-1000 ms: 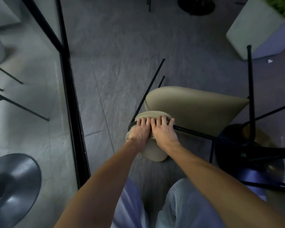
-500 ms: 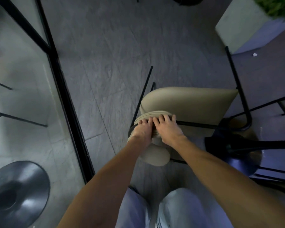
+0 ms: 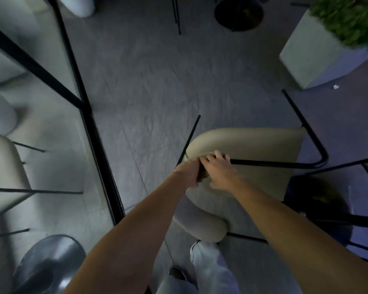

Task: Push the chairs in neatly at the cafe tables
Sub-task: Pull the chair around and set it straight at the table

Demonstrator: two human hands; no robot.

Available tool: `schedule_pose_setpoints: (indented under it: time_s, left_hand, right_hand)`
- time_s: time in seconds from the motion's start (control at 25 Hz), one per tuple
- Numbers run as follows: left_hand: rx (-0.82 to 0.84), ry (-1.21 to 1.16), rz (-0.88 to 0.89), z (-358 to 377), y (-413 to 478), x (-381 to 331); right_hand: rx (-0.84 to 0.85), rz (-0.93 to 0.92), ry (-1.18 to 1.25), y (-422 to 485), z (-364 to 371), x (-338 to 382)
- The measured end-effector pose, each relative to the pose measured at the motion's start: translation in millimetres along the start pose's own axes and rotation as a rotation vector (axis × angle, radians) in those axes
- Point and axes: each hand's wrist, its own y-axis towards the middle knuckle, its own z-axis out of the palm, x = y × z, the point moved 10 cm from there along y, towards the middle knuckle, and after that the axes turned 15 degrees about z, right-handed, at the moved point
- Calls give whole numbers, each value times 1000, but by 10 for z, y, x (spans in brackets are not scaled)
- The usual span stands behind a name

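A beige padded chair (image 3: 251, 145) with thin black metal legs stands just in front of me, its seat pointing right toward a table with a dark round base (image 3: 319, 200). Both of my hands sit side by side on the top of its backrest. My left hand (image 3: 189, 172) curls over the backrest's left end, and my right hand (image 3: 220, 168) grips the padded top edge next to the black frame bar (image 3: 274, 164). The fingertips are blurred by motion.
A glass partition with a black frame (image 3: 94, 132) runs along my left; behind it stand another beige chair (image 3: 2, 166) and a grey round table base (image 3: 49, 264). A concrete planter (image 3: 312, 47) with greenery stands far right. Another dark table base (image 3: 238, 13) lies ahead.
The chair has slid and turned further right toward the table. Both hands stayed on the backrest top, and my view has moved forward over it.
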Motion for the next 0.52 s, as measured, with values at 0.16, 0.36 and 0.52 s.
schedule_pose_setpoints:
  time_s: [0.16, 0.36, 0.52]
  left_hand:
    - [45, 28, 26, -641, 310, 72]
    - [92, 22, -16, -1172, 724, 263]
    - [96, 52, 21, -1649, 1068, 342]
  right_hand:
    - [43, -19, 65, 427, -482, -278]
    - [60, -24, 111, 917, -899, -574]
    - [89, -17, 154, 1265, -1265, -864]
